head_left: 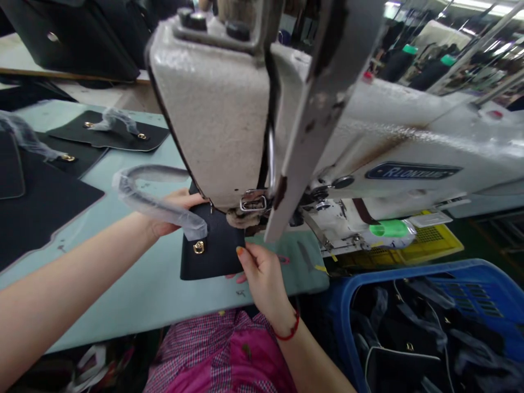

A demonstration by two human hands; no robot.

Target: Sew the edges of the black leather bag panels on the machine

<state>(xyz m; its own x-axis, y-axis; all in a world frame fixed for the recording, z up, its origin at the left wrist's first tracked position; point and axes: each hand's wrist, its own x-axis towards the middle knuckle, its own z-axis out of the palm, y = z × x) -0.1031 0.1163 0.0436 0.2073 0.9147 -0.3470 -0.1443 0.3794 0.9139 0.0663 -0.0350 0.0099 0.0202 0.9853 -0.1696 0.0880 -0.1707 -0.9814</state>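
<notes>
A black leather panel point(216, 248) with a gold ring fitting lies under the head of a white sewing machine point(229, 103). A plastic-wrapped handle point(158, 207) loops up from it to the left. My left hand point(170, 215) rests on the panel's left side behind the handle, its fingers mostly hidden. My right hand point(262, 270) pinches the panel's right lower corner, thumb on top, fingers curled under. The presser foot point(251, 204) sits at the panel's upper right edge.
Several black panels with wrapped handles point(110, 131) lie on the pale green table point(139, 295) at the left. A blue crate point(429, 322) holding black pieces stands at the lower right, a yellow tray point(434, 245) behind it. More black bags point(77, 38) are stacked at the far left.
</notes>
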